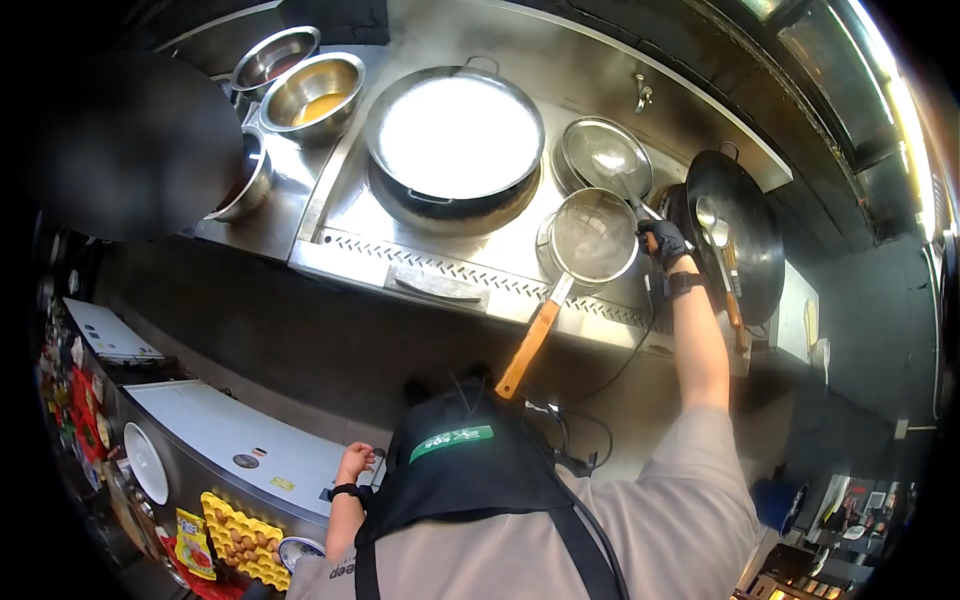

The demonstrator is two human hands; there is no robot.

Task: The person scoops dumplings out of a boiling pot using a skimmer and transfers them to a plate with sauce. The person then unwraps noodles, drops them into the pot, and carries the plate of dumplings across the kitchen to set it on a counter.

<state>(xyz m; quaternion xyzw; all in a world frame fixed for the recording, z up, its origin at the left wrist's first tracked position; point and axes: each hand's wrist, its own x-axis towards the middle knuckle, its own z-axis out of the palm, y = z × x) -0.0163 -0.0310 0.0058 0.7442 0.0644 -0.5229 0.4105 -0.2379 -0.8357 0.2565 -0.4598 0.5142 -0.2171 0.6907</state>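
Note:
My right hand (664, 243), in a black glove, is closed around the wooden handle of a round mesh strainer (606, 155), which rests on the steel stove top. Just in front lies a second mesh strainer (594, 236) over a round pot, its long wooden handle sticking out past the stove's front edge. Low at my left side, my left hand (357, 462) is bare, with a black band on the wrist. Its fingers are curled beside the white counter top; whether anything is inside them is hidden.
A large wok (455, 189) full of bright white, steaming contents sits on the burner. Steel bowls (316, 98) stand to its left. At right, a dark wok (752, 230) leans with ladles (722, 240) in it. Behind me are a white counter (235, 425) and a yellow egg tray (243, 540).

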